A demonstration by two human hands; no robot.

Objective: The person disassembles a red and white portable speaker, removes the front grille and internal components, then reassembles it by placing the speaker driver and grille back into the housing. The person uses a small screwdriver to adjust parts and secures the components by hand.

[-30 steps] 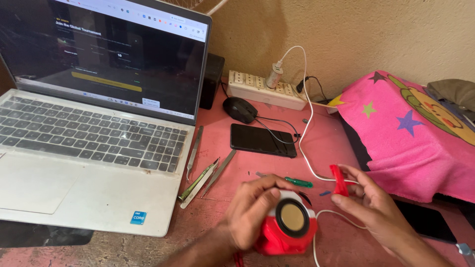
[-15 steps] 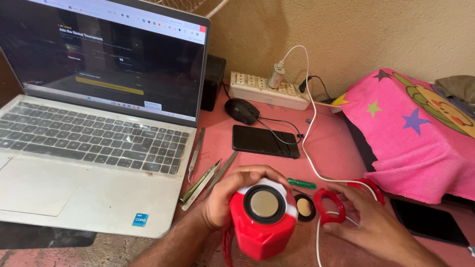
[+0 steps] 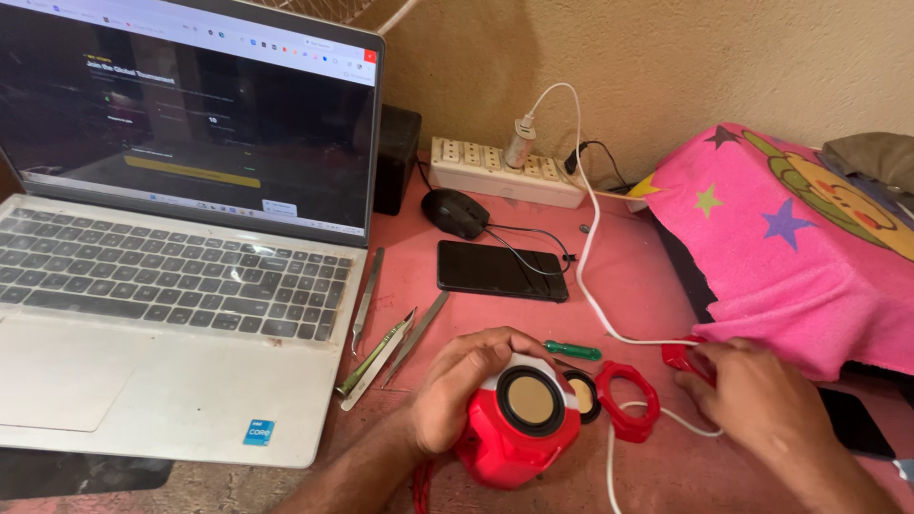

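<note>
The small red speaker [image 3: 519,428] is sitting at the near edge of the pink tabletop [image 3: 628,276], its round tan driver facing up at us. The left hand [image 3: 466,390] is wrapping around its left side, grip closed on the shell. It looks light, hard plastic and a bit slick, with a fragile cone, so the body sides are the place to hold. Just beside it are lying a loose round driver [image 3: 583,395] and a red ring [image 3: 628,400]. The right hand [image 3: 762,405] is pinching a small red part [image 3: 681,358], with the white cable [image 3: 590,276] running past and a green screwdriver [image 3: 573,351] nearby.
</note>
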